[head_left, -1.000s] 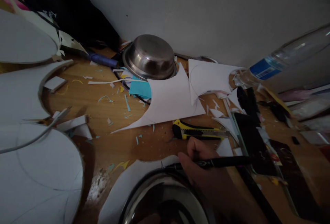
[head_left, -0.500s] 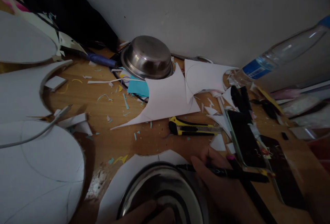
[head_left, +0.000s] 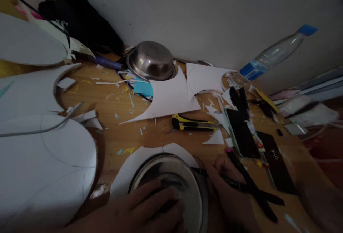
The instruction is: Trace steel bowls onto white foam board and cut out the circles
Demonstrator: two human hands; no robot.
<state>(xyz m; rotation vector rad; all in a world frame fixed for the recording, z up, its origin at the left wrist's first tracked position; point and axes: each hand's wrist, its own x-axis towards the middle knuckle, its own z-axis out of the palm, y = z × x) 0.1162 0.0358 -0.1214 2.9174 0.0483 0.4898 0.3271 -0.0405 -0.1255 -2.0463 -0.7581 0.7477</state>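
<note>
A round steel bowl [head_left: 187, 186] rests on a roughly round piece of white board [head_left: 120, 176] at the near edge of the table. My left hand [head_left: 155, 208] lies on the bowl with its fingers stretched across the metal. My right hand [head_left: 227, 179] grips a black marker pen [head_left: 262, 194], its tip at the bowl's right rim, over the white board. A second dark pen [head_left: 238, 165] with a pink end lies beside and partly under the right hand. Beyond the bowl lies a yellow and black utility knife [head_left: 195, 123].
White board offcuts [head_left: 168, 97], paper scraps and an upturned steel bowl [head_left: 152, 59] lie toward the wall. Large white board discs [head_left: 66, 168] stand at left. Two phones [head_left: 242, 133] and a tilted plastic bottle [head_left: 270, 56] are at right.
The view has shifted, so more of the bowl and my left hand shows. The marker tip has moved slightly along the rim to the right and nearer to me.
</note>
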